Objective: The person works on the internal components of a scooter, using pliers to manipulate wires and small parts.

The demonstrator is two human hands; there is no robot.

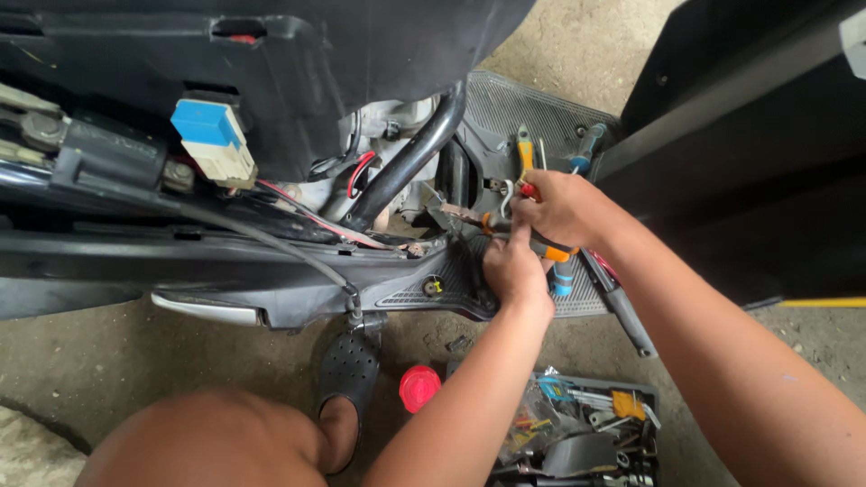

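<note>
At far left we see a blue-and-cream plastic connector block (213, 142) plugged into the black plastic bodywork of a stripped scooter (271, 54), red wires (298, 212) trailing beneath it. Lower down, our bare knee (207, 442) and a black perforated clog (349, 370) rest on the concrete floor (81, 352), beside a round red cap (419, 388). Our left forearm rises from the bottom edge to the ribbed grey footboard (451, 280), where the left hand (514, 269) is curled closed, its index finger raised onto a small brown metal bracket (462, 214). Just above, touching it, our right hand (561, 209), reaching in from lower right with wrist bent, grips orange-handled pliers (526, 155). A blue-handled screwdriver (586, 149) lies beyond. Below sits an open grey toolbox (577, 437) crammed with tools.
</note>
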